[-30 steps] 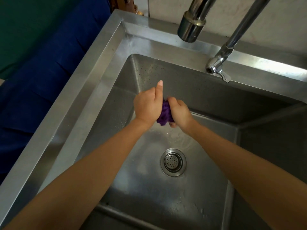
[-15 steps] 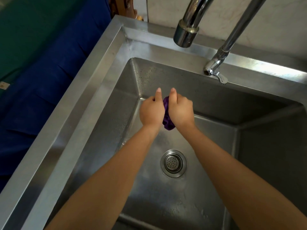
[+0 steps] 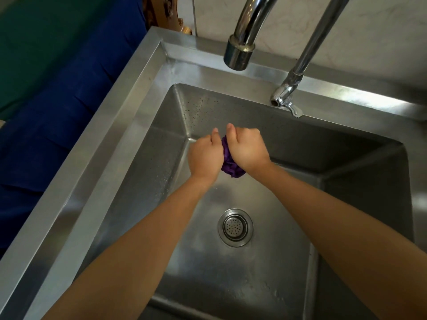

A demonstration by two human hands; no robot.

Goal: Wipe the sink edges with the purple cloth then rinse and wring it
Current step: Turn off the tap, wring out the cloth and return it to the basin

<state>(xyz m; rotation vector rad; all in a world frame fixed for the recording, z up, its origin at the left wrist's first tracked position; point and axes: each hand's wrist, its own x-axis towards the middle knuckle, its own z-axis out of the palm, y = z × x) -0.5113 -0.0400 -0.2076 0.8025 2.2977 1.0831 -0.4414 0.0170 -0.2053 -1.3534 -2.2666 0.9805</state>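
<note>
Wringing looks to be the step in hand: the purple cloth (image 3: 228,161) is bunched into a tight wad, held over the sink (image 3: 129,125) basin above the drain strainer (image 3: 235,227) so squeezed water would fall inside. Left hand (image 3: 204,155) and right hand (image 3: 246,150) are both fisted around it, pressed together. No water runs from the faucet spout (image 3: 238,54).
</note>
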